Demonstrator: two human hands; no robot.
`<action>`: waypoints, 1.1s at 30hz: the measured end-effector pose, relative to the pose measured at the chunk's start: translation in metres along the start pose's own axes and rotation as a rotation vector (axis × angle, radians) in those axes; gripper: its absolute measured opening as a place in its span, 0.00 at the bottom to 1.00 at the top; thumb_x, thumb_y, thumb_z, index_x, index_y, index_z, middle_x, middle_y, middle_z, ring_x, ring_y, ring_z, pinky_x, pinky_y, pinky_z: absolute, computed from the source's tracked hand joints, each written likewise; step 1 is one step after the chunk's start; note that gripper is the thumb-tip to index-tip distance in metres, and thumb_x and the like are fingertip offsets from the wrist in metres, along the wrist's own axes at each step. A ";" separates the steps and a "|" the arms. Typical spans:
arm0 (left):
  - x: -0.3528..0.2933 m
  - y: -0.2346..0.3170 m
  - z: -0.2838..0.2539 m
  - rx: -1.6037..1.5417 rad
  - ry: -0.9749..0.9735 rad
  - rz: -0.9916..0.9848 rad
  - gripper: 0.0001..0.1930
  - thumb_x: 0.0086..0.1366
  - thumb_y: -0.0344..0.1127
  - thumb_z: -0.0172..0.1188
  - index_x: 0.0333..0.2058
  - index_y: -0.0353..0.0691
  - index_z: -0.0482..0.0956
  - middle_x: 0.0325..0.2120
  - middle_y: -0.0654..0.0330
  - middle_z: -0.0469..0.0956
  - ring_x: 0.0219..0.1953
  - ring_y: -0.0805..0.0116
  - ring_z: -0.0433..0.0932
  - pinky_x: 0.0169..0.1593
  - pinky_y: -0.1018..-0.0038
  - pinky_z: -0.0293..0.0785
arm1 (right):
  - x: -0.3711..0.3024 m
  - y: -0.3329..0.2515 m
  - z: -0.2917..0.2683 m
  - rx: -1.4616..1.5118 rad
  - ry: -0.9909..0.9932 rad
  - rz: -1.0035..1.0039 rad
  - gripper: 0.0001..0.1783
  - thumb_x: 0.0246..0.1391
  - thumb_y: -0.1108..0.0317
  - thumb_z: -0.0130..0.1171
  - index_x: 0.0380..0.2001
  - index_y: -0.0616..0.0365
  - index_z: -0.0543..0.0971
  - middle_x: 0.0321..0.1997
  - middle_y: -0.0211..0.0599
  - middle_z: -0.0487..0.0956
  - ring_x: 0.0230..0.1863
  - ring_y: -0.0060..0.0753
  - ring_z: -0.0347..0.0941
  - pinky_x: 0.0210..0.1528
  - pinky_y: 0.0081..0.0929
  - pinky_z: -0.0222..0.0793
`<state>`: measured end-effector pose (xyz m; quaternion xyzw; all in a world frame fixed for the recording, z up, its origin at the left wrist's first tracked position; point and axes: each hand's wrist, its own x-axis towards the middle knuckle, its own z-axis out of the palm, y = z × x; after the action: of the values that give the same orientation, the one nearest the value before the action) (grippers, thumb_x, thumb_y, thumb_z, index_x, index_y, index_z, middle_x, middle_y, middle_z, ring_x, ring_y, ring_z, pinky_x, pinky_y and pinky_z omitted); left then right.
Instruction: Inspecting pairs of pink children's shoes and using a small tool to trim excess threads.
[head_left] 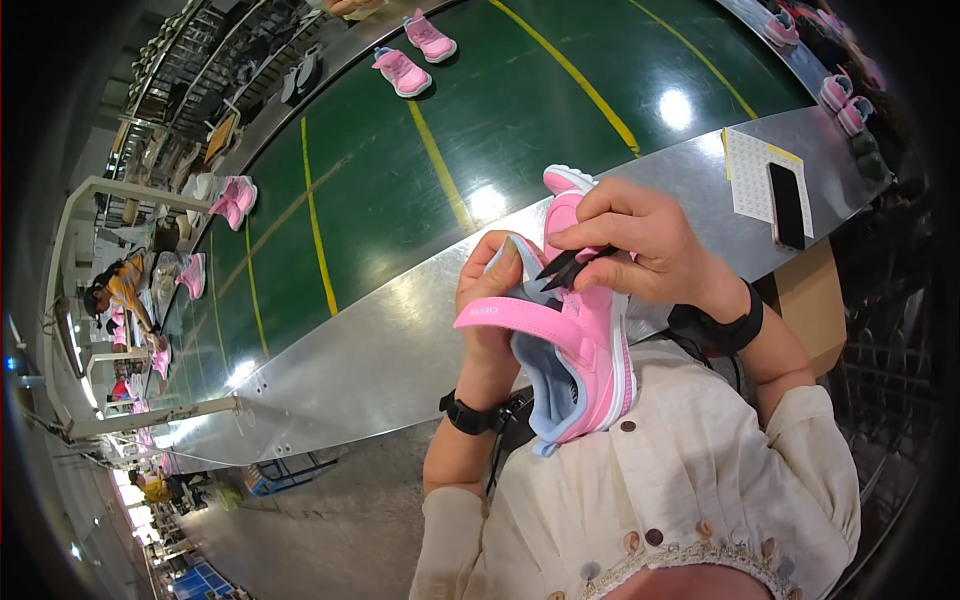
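Note:
A pink child's sneaker (606, 350) with a light blue lining and white sole is tilted in front of my chest, its toe pointing away. My left hand (486, 290) is closed on the shoe's upper edge, thumb pressed on the blue lining. The pink strap (520, 312) stands out loose across that wrist. Between the thumb and fingers of my right hand (645, 240) is a pair of small black thread snips (568, 266). Their blades point left, over the shoe's opening and close to my left thumb. Whether the tips touch the shoe I cannot tell.
A metal bench edge (370, 370) borders a green conveyor belt (380, 180) with yellow lines. Pink shoes (403, 72) stand along the belt. At right, a phone (787, 205) lies on a sticker sheet (750, 180) beside a cardboard box (812, 305). Another person (128, 288) works far left.

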<state>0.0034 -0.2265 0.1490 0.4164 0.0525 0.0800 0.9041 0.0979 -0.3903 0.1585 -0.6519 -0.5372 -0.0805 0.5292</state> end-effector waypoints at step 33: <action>0.026 -0.020 -0.004 1.534 0.096 0.241 0.06 0.55 0.36 0.57 0.26 0.40 0.75 0.11 0.56 0.72 0.17 0.56 0.74 0.23 0.66 0.66 | -0.028 0.003 -0.018 -0.530 -0.365 0.113 0.13 0.36 0.65 0.66 0.29 0.51 0.78 0.26 0.27 0.71 0.31 0.30 0.72 0.27 0.28 0.67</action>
<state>0.0301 -0.2318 0.1306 0.9246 0.0867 0.1370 0.3448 0.0975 -0.4204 0.1454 -0.7993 -0.5466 -0.0700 0.2397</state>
